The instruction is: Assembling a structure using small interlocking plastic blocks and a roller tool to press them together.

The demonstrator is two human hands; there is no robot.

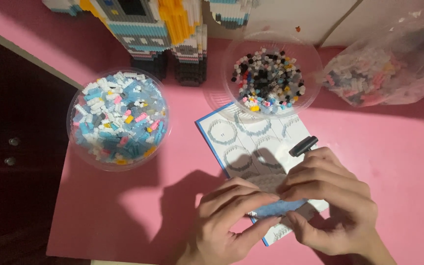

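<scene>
Blue-and-white brick slab (277, 203), long axis running left-right, is pinched between left hand (226, 221) and right hand (332, 206) fingers.

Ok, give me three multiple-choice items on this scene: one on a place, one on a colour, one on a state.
1. Where is the bowl of mostly blue and white bricks?
A. left of the instruction sheet
B. on the sheet
C. inside the plastic bag

2. What colour is the table?
A. green
B. pink
C. white

3. How is the small brick piece held?
A. lying untouched
B. by one hand only
C. between the left hand and right hand

Answers: 1 A, it stands at the table's left edge; 2 B, the bare top is pink; 3 C, fingers of both hands close on it.
</scene>
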